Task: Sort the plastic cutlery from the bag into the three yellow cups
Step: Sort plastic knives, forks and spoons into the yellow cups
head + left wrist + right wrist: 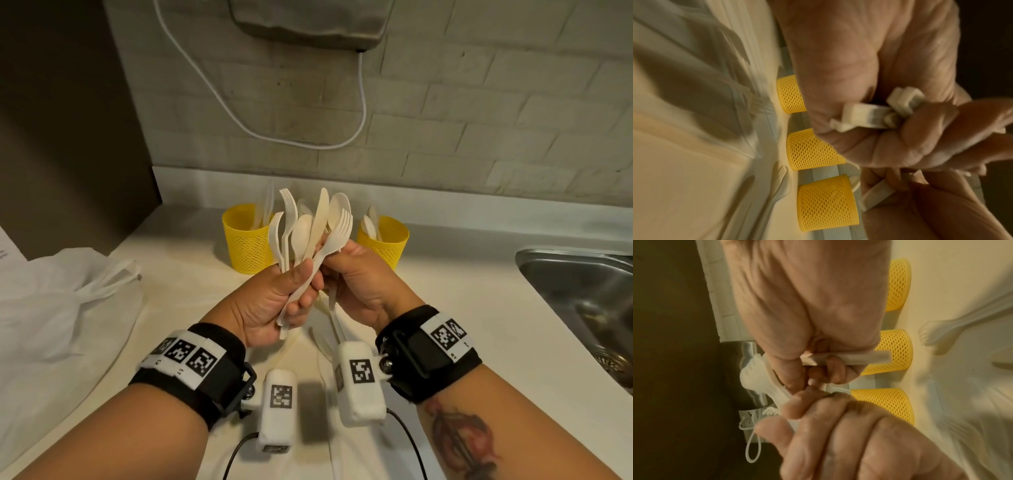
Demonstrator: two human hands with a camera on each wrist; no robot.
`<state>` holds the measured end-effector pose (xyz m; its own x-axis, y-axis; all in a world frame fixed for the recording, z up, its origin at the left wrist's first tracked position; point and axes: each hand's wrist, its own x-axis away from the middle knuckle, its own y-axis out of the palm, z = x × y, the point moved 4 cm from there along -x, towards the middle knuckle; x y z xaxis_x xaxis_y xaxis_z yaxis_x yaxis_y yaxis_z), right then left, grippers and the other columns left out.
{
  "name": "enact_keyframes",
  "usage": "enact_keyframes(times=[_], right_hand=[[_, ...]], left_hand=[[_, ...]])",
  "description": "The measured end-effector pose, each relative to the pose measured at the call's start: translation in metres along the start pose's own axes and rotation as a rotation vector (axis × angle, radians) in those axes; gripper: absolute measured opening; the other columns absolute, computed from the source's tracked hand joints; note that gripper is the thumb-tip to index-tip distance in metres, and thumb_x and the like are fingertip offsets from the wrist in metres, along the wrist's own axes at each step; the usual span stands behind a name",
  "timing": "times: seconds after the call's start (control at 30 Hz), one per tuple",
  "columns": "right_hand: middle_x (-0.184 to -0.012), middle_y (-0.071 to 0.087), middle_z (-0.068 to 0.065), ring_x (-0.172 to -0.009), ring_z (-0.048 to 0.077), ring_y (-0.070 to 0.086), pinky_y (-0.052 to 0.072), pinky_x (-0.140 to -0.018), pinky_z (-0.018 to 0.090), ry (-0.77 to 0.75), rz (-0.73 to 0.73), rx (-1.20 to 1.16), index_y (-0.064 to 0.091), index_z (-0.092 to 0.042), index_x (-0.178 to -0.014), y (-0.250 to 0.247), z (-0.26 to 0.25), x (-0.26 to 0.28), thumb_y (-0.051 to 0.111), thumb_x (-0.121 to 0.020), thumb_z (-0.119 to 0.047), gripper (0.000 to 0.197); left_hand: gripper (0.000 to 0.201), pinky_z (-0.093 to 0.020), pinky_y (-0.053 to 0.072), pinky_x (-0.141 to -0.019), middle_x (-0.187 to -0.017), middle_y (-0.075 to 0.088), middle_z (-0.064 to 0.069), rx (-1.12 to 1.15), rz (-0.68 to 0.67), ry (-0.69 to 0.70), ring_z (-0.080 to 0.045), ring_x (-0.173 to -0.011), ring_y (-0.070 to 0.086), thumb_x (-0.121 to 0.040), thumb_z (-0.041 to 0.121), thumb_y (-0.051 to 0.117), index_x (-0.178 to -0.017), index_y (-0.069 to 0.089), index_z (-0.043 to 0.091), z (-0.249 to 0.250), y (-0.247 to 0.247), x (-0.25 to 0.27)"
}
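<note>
Countertop (445,308), pale and wide, carries everything and serves as the landmark: at its right end a steel sink (582,291) is sunk into it, and behind it rises a grey brick wall (479,102) with a white cable (362,102) looping down. On the countertop's left part lies the white plastic bag (68,291), crumpled and slack, its handles towards the middle. At the back of the countertop, close to the wall, stand the yellow mesh cups; the head view shows the left cup (245,240) and the right cup (385,240), each with pale cutlery standing in it, while the middle cup (813,151) shows plainly only from the wrist cameras. Above the middle of the countertop, in front of the cups, both hands meet. The left hand (270,301) is curled tight around the handles of a fanned bundle of cutlery (301,233), forks, spoons and a knife pointing upward. The right hand (356,284) touches the left, its thumb and fingers pinching the stem of a single fork (337,233) that leans out of the bundle's right side. Below the hands, a few loose pieces (329,329) lie flat on the countertop.
</note>
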<state>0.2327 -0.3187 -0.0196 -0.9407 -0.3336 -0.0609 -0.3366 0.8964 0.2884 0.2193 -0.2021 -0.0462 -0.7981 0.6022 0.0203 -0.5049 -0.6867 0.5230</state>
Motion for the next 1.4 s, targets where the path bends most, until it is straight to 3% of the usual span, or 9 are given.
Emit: enact_keyframes(times=[0.17,0.3,0.4,0.53,0.7,0.87,1.1,1.3,1.4], right_hand=[[-0.082,0.06,0.015,-0.063,0.026,0.053,0.043,-0.059,0.034,-0.075,0.201,-0.092,0.067,-0.008,-0.089,-0.003,-0.024,-0.01,0.054,-0.096,-0.016,0.017],[-0.112,0.07,0.018,-0.112,0.034,0.064,0.049,-0.101,0.044,-0.115,0.328,-0.367,0.055,-0.004,-0.126,-0.013,-0.036,-0.023,0.035,-0.105,-0.021,0.033],[-0.098,0.072,0.018,-0.091,0.028,0.072,0.057,-0.086,0.043,-0.116,0.366,-0.502,0.043,-0.005,-0.13,-0.014,-0.038,-0.022,0.033,-0.107,-0.021,0.03],[-0.074,0.054,0.01,-0.061,0.019,0.057,0.054,-0.063,0.033,-0.114,0.324,-0.375,0.051,-0.005,-0.096,-0.014,-0.036,-0.017,0.039,-0.103,-0.008,0.013],[-0.075,0.052,0.004,-0.062,0.015,0.052,0.05,-0.066,0.03,-0.102,0.214,-0.317,0.05,-0.006,-0.124,-0.019,-0.041,-0.013,0.042,-0.101,-0.004,0.025],[-0.077,0.05,0.003,-0.061,0.017,0.051,0.035,-0.038,0.024,-0.038,0.15,-0.227,0.044,-0.008,-0.137,-0.016,-0.039,-0.009,0.043,-0.101,-0.011,0.036],[-0.074,0.052,0.003,-0.064,0.02,0.047,0.02,-0.05,0.031,-0.016,0.232,-0.151,0.051,-0.015,-0.129,-0.018,-0.037,-0.008,0.041,-0.099,-0.009,0.032],[-0.067,0.063,0.0,-0.066,0.015,0.066,0.055,-0.062,0.034,-0.097,0.393,-0.298,0.055,-0.013,-0.123,-0.016,-0.041,-0.015,0.047,-0.101,-0.014,0.023],[-0.069,0.059,0.005,-0.064,0.017,0.061,0.054,-0.075,0.038,-0.235,0.492,-0.4,0.048,-0.009,-0.122,-0.025,-0.05,-0.022,0.041,-0.104,-0.012,0.02]], left_hand=[[0.049,-0.014,0.032,-0.038,-0.051,0.045,0.003,-0.006,-0.039,-0.015,-0.001,-0.035,0.037,-0.06,0.047,0.088,-0.078,0.06,0.012,0.0,0.004,-0.004],[0.032,-0.015,0.026,-0.039,-0.049,0.04,0.002,-0.117,0.031,0.005,-0.002,-0.035,0.032,-0.08,0.039,0.067,-0.08,0.06,0.009,0.002,0.01,-0.004],[0.03,-0.018,0.02,-0.041,-0.049,0.037,0.002,-0.194,0.102,0.028,-0.004,-0.036,0.028,-0.089,0.035,0.054,-0.082,0.057,0.006,0.001,0.011,-0.004],[0.033,-0.021,0.021,-0.044,-0.05,0.037,0.001,-0.274,0.086,0.053,-0.005,-0.038,0.027,-0.091,0.037,0.049,-0.085,0.057,0.006,0.0,0.016,-0.004],[0.042,-0.021,0.024,-0.045,-0.054,0.035,-0.002,-0.347,0.078,0.07,-0.008,-0.041,0.027,-0.092,0.042,0.048,-0.101,0.063,0.004,-0.004,0.02,-0.006],[0.036,-0.021,0.024,-0.045,-0.052,0.039,-0.001,-0.303,0.094,0.087,-0.007,-0.039,0.027,-0.09,0.046,0.048,-0.087,0.065,0.014,-0.008,0.024,-0.009],[0.043,-0.022,0.028,-0.044,-0.055,0.048,-0.008,-0.257,0.2,0.127,-0.01,-0.039,0.031,-0.098,0.043,0.045,-0.096,0.068,0.006,-0.009,0.018,-0.012],[0.04,-0.021,0.031,-0.042,-0.056,0.056,-0.011,-0.306,0.303,0.153,-0.012,-0.038,0.035,-0.102,0.036,0.044,-0.082,0.07,0.012,-0.004,0.013,-0.015],[0.038,-0.022,0.033,-0.045,-0.058,0.057,-0.008,-0.371,0.355,0.172,-0.012,-0.04,0.036,-0.104,0.035,0.041,-0.104,0.071,0.011,-0.003,0.01,-0.015]])
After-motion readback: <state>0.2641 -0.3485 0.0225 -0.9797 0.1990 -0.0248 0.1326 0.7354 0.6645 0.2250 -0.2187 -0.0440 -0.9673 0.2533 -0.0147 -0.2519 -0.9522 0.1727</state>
